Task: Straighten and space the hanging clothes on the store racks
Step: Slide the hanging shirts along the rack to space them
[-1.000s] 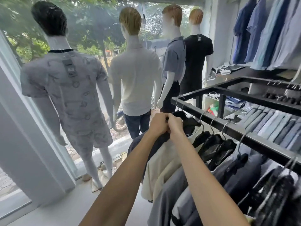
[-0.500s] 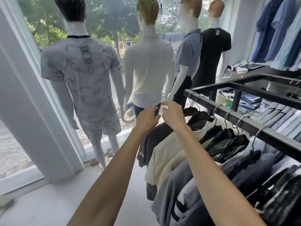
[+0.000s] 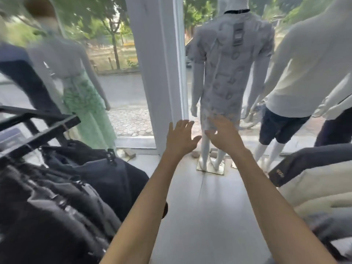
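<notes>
The left hand and right hand hover side by side in the aisle, fingers spread and holding nothing, between dark garments hanging under the black rack at left and cream tops at right

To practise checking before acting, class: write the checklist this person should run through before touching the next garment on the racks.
1. Left hand free: ok, open, holding nothing.
2. Right hand free: ok, open, holding nothing.
3. Hands at a garment: not ok, both hover between the racks, touching no clothes.
4. Black rail in view: ok, at left.
5. Dark clothes under it evenly spaced: cannot tell, blurred.
6. Cream garment hanging straight: cannot tell, its rail is out of frame.
</notes>
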